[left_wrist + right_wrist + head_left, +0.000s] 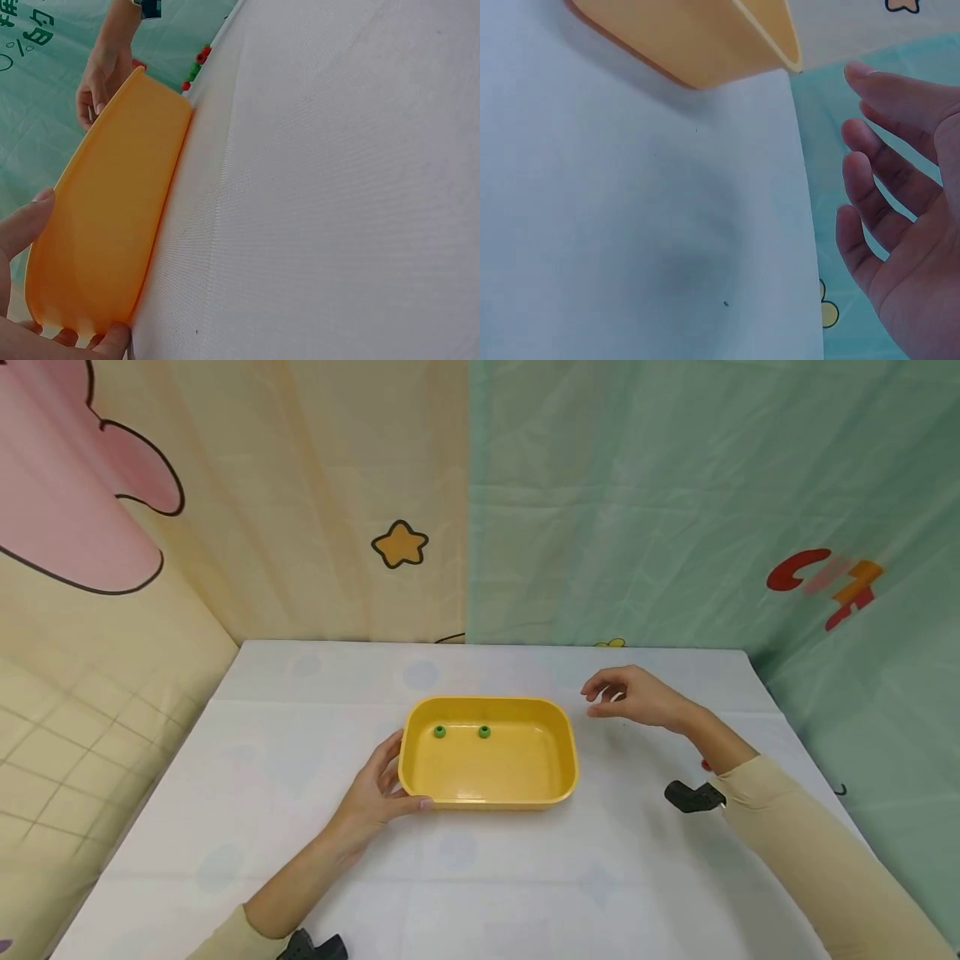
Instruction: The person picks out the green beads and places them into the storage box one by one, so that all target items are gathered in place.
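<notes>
A yellow plastic tray with rounded corners stands on the white-covered table. Inside it, near the back wall, are two small green beads, set apart from each other. My left hand grips the tray's left end, its thumb along the front rim and the fingers round the side; the left wrist view shows the thumb at the rim and fingertips against the outer wall. To the right of the tray, apart from it, my right hand hovers with loosely bent fingers and nothing in them.
Several red and green beads show beyond the tray in the left wrist view. A bit of red peeks out beside the right sleeve. Black wrist devices sit on both arms. Printed curtains hang behind the table.
</notes>
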`<state>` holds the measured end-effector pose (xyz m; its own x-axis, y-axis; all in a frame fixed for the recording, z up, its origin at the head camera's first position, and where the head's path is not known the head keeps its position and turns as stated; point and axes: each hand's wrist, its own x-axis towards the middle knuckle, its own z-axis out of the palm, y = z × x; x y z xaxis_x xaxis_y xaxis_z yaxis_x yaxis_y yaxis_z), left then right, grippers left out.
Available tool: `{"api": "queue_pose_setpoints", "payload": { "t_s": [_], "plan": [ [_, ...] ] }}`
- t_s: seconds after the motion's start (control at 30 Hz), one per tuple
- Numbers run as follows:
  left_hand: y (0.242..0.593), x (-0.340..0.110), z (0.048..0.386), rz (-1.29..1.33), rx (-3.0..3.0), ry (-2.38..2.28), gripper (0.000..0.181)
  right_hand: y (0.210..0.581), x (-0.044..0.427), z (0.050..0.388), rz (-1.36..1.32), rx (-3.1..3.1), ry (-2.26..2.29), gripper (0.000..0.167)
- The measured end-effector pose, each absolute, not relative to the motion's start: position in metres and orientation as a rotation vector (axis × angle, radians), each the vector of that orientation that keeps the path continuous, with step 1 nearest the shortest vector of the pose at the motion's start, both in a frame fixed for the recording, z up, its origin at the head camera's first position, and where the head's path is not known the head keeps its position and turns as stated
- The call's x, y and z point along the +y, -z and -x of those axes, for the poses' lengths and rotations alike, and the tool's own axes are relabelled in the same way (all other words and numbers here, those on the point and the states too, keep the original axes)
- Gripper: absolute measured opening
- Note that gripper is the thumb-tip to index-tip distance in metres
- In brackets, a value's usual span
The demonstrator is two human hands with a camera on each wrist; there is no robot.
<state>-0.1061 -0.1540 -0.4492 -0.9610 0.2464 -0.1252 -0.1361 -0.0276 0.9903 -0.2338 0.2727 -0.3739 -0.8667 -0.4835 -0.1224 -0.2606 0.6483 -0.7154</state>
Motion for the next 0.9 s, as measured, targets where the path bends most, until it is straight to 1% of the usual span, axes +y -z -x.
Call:
{"api": "queue_pose_setpoints", "payload": {
  "t_s": [0.37,0.6,0.9],
  "plan": [
    [0.449,-0.153,0.106,-0.101,2.008,-2.054,0.105,0.384,0.31,0.22,0.51,2.621,1.073,0.034],
    [0.446,-0.152,0.106,-0.103,2.011,-2.046,0.104,0.389,0.335,0.208,0.385,2.665,1.069,0.036],
    [0.446,-0.153,0.105,-0.081,2.015,-2.045,0.104,0.405,0.371,0.196,0.301,2.731,1.092,0.036]
  ]
}}
